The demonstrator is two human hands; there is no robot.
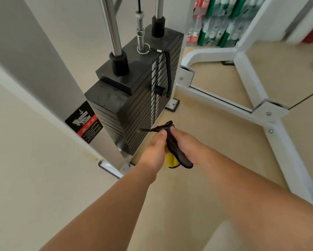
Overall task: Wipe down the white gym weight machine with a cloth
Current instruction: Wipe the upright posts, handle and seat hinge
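A dark cloth point(172, 145) with a yellow side showing at its lower end is bunched between both my hands, low in front of the machine. My left hand point(153, 151) grips its left side and my right hand point(183, 144) grips its right side. The white gym weight machine has a white upright post point(43, 105) on the left with a black and red warning sticker, and white base tubes point(279, 124) spreading to the right. Its black weight stack point(134, 98) stands just beyond my hands, with chrome guide rods point(112, 29) rising from it.
A beige floor point(215, 127) lies around the machine's feet. Packs of bottles in green and red wrapping point(217, 20) stand at the back right. A thin dark cable point(308, 98) runs across the right side. A pale wall stands behind the stack.
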